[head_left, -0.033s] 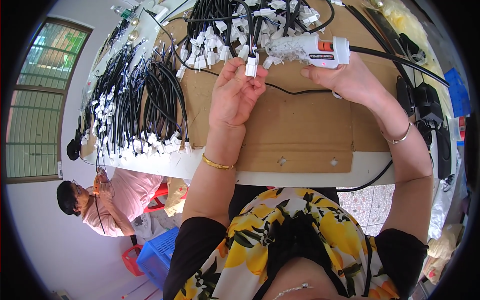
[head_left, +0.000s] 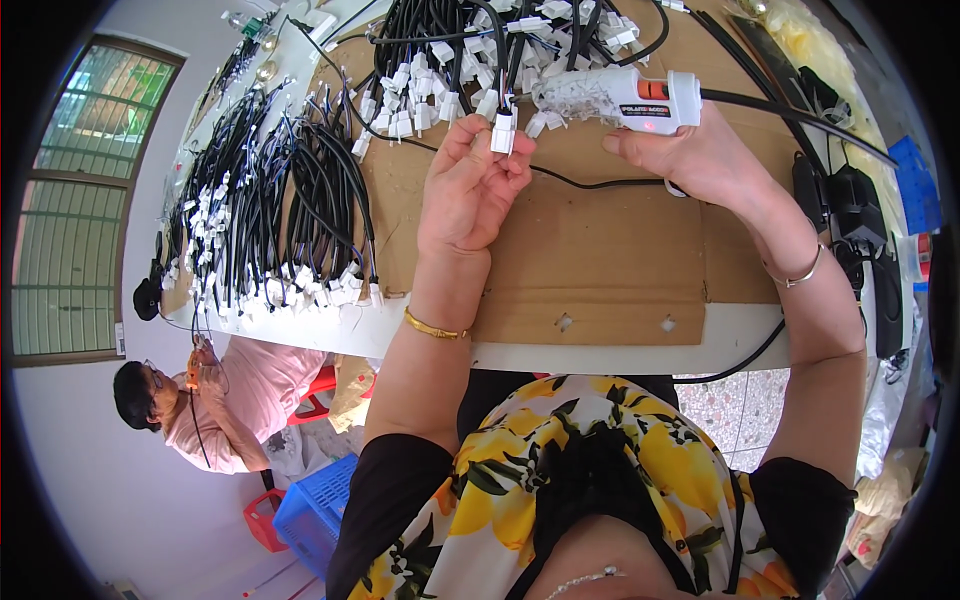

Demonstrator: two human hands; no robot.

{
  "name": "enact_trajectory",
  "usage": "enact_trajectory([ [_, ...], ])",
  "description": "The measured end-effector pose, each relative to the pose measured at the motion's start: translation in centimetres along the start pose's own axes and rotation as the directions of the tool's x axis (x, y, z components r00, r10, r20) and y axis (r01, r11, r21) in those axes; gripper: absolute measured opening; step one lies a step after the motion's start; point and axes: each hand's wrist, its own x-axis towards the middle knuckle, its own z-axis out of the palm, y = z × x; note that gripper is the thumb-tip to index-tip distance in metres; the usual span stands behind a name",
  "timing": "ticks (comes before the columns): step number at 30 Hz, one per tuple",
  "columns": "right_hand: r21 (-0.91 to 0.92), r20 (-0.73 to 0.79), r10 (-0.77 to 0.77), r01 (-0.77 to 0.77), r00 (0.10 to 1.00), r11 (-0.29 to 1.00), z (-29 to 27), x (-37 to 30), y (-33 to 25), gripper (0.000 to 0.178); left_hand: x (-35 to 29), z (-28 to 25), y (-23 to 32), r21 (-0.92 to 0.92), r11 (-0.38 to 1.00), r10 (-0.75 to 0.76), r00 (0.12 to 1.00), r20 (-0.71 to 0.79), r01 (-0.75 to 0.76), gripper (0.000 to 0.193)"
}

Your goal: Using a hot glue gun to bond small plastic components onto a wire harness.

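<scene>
My left hand (head_left: 470, 195) pinches a white plug connector (head_left: 503, 136) at the end of a black cable (head_left: 499, 45), with thin wires entering its top. In my right hand (head_left: 705, 155) is a white hot glue gun (head_left: 660, 108) with an orange part and a lit red light. Its nozzle end, covered in clear, lumpy material, points left toward the connector; the exact tip is hard to make out. A pile of black cables with white connectors (head_left: 420, 95) lies just beyond both hands.
Brown cardboard (head_left: 600, 250) covers much of the white table (head_left: 570, 356). More bundled cables (head_left: 325, 180) lie on the left. A black cord (head_left: 800, 122) runs from the glue gun rightward, near black adapters (head_left: 855, 205). Another person (head_left: 245, 400) sits at left, beside a blue crate (head_left: 312, 510).
The glue gun has shifted very slightly to the right in my right hand's grip. My left hand and the connector look unmoved.
</scene>
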Motion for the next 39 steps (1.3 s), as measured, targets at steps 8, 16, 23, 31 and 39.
enact_trajectory([
  [8, 0.033, 0.041, 0.033, -0.034, 0.999, 0.999, 0.0, 0.0, 0.3, 0.019, 0.0, -0.1, 0.0, -0.008, 1.0, -0.008, 1.0, 0.02, 0.008, 0.009],
  [16, -0.034, 0.016, 0.054, -0.053, 0.998, 0.998, 0.3, -0.1, -0.2, 0.022, 0.1, 0.0, 0.0, 0.007, 1.0, -0.015, 1.0, 0.0, 0.015, 0.009],
  [23, -0.129, -0.042, -0.01, 0.005, 0.999, 0.992, 0.4, -0.2, -0.3, 0.024, -0.1, 0.2, 0.1, 0.029, 1.0, -0.005, 1.0, -0.015, 0.006, 0.009],
  [31, -0.124, -0.04, 0.002, -0.007, 0.999, 0.992, 0.4, -0.1, 0.1, 0.025, -0.1, 0.2, 0.0, 0.028, 1.0, 0.001, 1.0, 0.002, -0.001, 0.009],
  [39, 0.028, -0.041, -0.054, 0.055, 0.998, 0.998, 0.5, 0.3, 0.7, 0.02, -0.1, 0.2, 0.1, 0.018, 1.0, 0.0, 1.0, 0.009, 0.0, 0.009],
])
